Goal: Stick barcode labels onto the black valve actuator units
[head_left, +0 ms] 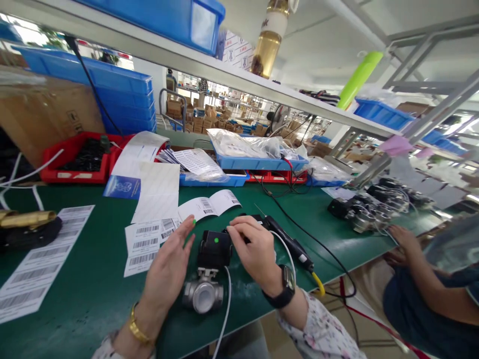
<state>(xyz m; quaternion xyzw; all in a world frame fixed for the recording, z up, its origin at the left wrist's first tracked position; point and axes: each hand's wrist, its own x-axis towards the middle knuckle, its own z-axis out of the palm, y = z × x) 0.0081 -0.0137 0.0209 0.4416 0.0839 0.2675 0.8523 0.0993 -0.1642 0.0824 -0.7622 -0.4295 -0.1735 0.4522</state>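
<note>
- Valve unit (pixel 208 273) sits on the green desk (pixel 93 299) near its front edge, between the person's two hands, presumably so that either can reach it without stretching.
- Its black box (pixel 214 253) points away and its round port faces the person; a green dot (pixel 216 240) marks the box.
- Left hand (pixel 170 267): fingers loosely spread beside the unit, gripping nothing. One fingertip bears a green spot, which looks like a sticker carried there for convenience.
- Right hand (pixel 258 249): fingers curled at the box's far corner; from here I can't tell whether they pinch anything.
- White cable (pixel 229 299) trails toward the front edge, seemingly clear of both palms.
- Label sheets (pixel 144 244) lie left and a power screwdriver (pixel 290 242) right, likely for easy reach.
</note>
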